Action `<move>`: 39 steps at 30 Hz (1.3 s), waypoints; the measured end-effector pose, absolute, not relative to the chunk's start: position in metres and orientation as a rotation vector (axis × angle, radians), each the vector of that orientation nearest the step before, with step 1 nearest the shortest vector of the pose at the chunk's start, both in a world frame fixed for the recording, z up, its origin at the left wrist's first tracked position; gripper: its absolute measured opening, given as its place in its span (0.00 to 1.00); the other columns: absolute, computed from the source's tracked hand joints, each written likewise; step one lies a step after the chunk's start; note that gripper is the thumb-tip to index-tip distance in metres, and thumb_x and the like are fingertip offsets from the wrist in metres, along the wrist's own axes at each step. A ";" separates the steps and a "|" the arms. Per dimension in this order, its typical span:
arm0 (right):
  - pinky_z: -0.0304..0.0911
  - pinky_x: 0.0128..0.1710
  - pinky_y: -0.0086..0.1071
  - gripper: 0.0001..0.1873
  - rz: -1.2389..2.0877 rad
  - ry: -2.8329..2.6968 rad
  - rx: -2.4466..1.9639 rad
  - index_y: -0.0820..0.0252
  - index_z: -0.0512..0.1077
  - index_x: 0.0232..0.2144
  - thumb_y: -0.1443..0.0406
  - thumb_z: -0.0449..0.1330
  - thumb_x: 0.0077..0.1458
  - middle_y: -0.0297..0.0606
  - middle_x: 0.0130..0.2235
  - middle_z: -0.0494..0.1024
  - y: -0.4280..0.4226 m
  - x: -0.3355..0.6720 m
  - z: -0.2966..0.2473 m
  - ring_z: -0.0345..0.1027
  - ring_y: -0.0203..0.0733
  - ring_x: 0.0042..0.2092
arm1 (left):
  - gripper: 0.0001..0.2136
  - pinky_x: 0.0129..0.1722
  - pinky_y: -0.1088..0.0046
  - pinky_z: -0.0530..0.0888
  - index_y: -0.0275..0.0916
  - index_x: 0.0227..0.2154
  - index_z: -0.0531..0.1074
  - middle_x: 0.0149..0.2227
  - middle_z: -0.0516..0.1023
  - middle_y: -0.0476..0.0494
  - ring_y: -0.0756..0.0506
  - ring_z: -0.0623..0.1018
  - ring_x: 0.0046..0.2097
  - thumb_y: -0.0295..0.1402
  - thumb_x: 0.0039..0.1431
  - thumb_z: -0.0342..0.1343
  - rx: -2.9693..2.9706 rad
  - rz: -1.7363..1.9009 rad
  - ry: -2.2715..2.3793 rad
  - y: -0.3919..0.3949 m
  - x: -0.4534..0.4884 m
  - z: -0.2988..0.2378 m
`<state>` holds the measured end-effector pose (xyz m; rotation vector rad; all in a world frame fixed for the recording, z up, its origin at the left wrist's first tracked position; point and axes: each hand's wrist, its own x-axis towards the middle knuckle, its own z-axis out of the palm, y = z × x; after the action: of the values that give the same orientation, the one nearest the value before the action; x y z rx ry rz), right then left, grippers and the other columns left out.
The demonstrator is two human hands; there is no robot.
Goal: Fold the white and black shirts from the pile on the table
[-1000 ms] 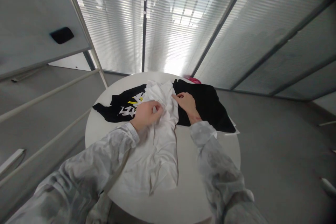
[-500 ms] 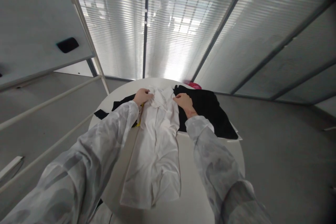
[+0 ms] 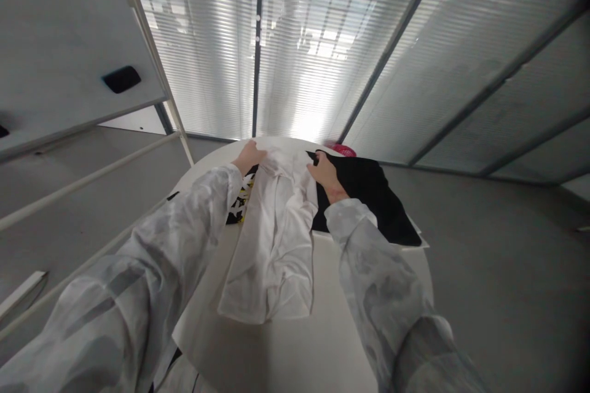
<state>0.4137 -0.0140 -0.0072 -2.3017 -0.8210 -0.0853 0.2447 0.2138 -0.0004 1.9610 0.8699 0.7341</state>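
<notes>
Fingers of the left hand (image 3: 249,157) are curled closed on the far end of a white shirt (image 3: 276,227), pinching its thin cloth near the far edge of the round table (image 3: 295,350). Those of the right hand (image 3: 326,173) are bent down onto the same end of the shirt on its right side; whether they pinch the cloth or only press it cannot be told.

Soft and creased, the shirt lies as a long, narrow band, its long axis running from the far edge of the table toward the near edge, with the gripped end pointing away from the person. Its near end is folded under in loose pleats around the middle of the tabletop.

Smooth and pale, the tabletop has a curved rim. A black garment (image 3: 369,196) lies flat along the right side, just beside the shirt and under the right hand. Another dark garment with yellow and white print (image 3: 239,202) shows at the left, partly hidden by the left sleeve (image 3: 184,227). A small pink thing (image 3: 343,150) sits at the far right edge.
</notes>
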 end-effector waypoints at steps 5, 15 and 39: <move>0.62 0.68 0.50 0.21 -0.311 -1.124 -2.317 0.60 0.77 0.59 0.62 0.62 0.65 0.52 0.62 0.81 -0.048 0.366 -0.020 0.75 0.60 0.61 | 0.23 0.67 0.55 0.73 0.40 0.59 0.79 0.62 0.81 0.30 0.30 0.81 0.63 0.44 0.65 0.66 2.457 0.604 0.777 0.166 0.211 -0.015; 0.65 0.55 0.50 0.08 -0.436 -1.380 -2.273 0.54 0.79 0.44 0.58 0.64 0.69 0.47 0.49 0.82 -0.128 0.307 -0.048 0.71 0.59 0.52 | 0.16 0.67 0.52 0.70 0.42 0.51 0.83 0.57 0.85 0.35 0.33 0.81 0.61 0.47 0.71 0.61 2.677 0.630 0.385 0.094 0.164 -0.038; 0.68 0.52 0.48 0.10 0.195 -1.828 -1.761 0.51 0.74 0.36 0.60 0.70 0.70 0.36 0.37 0.80 -0.216 0.228 -0.026 0.73 0.50 0.44 | 0.17 0.48 0.63 0.75 0.42 0.38 0.78 0.35 0.83 0.45 0.42 0.80 0.40 0.50 0.75 0.57 2.328 0.607 0.128 0.070 0.132 -0.046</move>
<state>0.2281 -0.2158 -0.0261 -1.7613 -1.8279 0.1950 0.1324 0.0701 -0.0460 2.3282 0.1280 0.6069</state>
